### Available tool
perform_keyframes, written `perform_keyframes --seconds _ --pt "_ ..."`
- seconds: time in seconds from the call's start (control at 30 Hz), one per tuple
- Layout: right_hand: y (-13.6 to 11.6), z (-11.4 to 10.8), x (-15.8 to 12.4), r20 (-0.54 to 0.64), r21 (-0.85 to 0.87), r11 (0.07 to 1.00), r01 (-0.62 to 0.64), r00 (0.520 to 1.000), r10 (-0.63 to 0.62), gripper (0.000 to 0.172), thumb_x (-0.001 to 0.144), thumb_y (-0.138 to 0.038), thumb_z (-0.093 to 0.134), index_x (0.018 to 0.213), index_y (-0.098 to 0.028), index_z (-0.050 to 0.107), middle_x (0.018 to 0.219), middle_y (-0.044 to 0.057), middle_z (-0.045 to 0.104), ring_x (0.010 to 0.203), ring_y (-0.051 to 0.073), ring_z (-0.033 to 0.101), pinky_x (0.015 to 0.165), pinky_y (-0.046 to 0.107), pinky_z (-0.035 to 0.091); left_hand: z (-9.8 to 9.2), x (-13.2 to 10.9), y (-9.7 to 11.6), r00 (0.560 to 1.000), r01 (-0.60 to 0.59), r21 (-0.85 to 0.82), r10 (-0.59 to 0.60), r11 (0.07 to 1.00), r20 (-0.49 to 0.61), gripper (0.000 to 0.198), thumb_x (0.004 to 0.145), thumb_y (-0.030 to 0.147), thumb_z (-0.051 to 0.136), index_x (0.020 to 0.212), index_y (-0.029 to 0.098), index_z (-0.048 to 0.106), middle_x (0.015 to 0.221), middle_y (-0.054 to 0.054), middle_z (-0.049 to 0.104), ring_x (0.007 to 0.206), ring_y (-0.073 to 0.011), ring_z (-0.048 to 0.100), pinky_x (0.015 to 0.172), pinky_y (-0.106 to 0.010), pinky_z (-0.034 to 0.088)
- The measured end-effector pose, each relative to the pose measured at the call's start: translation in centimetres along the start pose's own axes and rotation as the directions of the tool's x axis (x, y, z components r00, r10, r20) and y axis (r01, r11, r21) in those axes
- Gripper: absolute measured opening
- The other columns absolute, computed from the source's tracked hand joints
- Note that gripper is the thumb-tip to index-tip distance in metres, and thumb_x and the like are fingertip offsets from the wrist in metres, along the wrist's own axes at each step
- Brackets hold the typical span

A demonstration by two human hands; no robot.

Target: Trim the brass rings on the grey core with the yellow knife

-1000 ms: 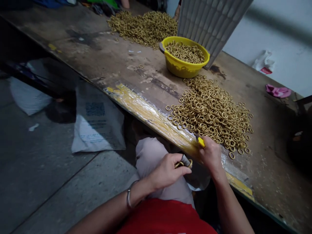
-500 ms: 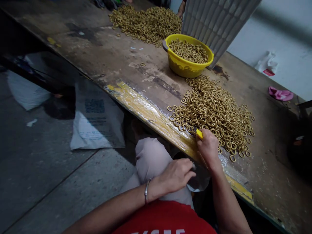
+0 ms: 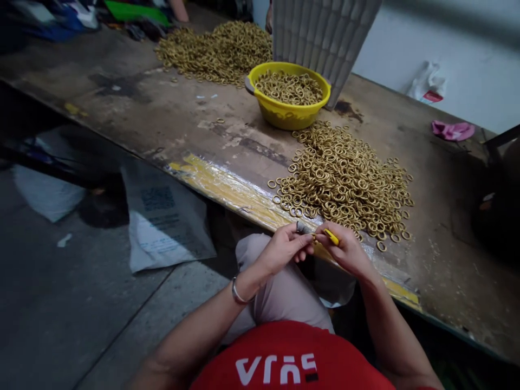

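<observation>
My left hand (image 3: 286, 246) has its thumb and fingers pinched on a small golden ring (image 3: 313, 237), and a grey wrap covers one fingertip. Right beside it, my right hand (image 3: 345, 249) is closed around a yellow-handled tool (image 3: 331, 236), whose tip is hidden at the ring. Both hands meet over the table's taped front edge. Just beyond them spreads a pile of golden rings (image 3: 349, 184). A yellow basin (image 3: 288, 111) full of similar rings stands behind that pile.
Another ring pile (image 3: 219, 51) lies at the back of the table (image 3: 142, 114), near a person's hand. A grey ribbed panel (image 3: 320, 38) stands behind the basin. A pink cloth (image 3: 453, 130) lies at right; a white sack (image 3: 166, 227) stands on the floor.
My left hand has moved up and forward to meet my right hand, and a ring now shows between them. My right hand has drawn slightly back from the pile with the yellow tool. The view has shifted.
</observation>
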State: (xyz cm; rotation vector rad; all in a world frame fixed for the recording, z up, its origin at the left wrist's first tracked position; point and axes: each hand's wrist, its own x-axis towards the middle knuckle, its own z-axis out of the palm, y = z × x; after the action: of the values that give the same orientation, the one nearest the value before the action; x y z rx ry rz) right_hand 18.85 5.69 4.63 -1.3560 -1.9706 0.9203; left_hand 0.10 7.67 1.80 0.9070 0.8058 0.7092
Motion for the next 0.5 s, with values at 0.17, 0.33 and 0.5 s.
perform_keyframes --seconds 0.17,0.33,0.5 --pt "-0.2 0.0 -1.1 -0.117 0.143 0.990 0.000 0.993 0.017 0.019 0.095 -0.033 0.054 0.083 -0.020 0.061 0.076 0.000 0.060 0.070 0.013 0.055 0.067 0.025 0.042 0.5 -0.1 0.5 0.988 0.126 -0.168 -0.108 0.978 0.109 0.043 0.066 0.044 0.083 0.084 0.012 0.061 0.067 -0.002 0.068 0.048 -0.0068 0.056 0.045 -0.017 0.041" --pt "-0.6 0.7 -2.7 -0.220 0.211 0.977 0.007 0.975 0.040 0.017 0.094 -0.031 0.056 0.083 -0.020 0.063 0.076 0.000 0.061 0.070 0.014 0.057 0.068 0.026 0.043 1.2 -0.8 0.4 0.982 0.155 -0.144 -0.136 0.977 0.131 0.036 0.068 0.037 0.083 0.082 0.011 0.064 0.071 -0.005 0.070 0.053 -0.0088 0.059 0.052 -0.021 0.047" --pt "-0.8 1.3 -4.0 -0.322 0.192 0.981 0.032 0.946 0.032 0.011 0.094 -0.027 0.056 0.092 -0.021 0.065 0.083 0.001 0.064 0.076 0.015 0.060 0.071 0.028 0.046 2.2 -1.4 -0.1 0.991 0.098 -0.108 -0.087 0.989 0.104 0.032 0.068 0.034 0.082 0.081 0.010 0.066 0.071 -0.005 0.069 0.056 -0.0100 0.059 0.054 -0.022 0.047"
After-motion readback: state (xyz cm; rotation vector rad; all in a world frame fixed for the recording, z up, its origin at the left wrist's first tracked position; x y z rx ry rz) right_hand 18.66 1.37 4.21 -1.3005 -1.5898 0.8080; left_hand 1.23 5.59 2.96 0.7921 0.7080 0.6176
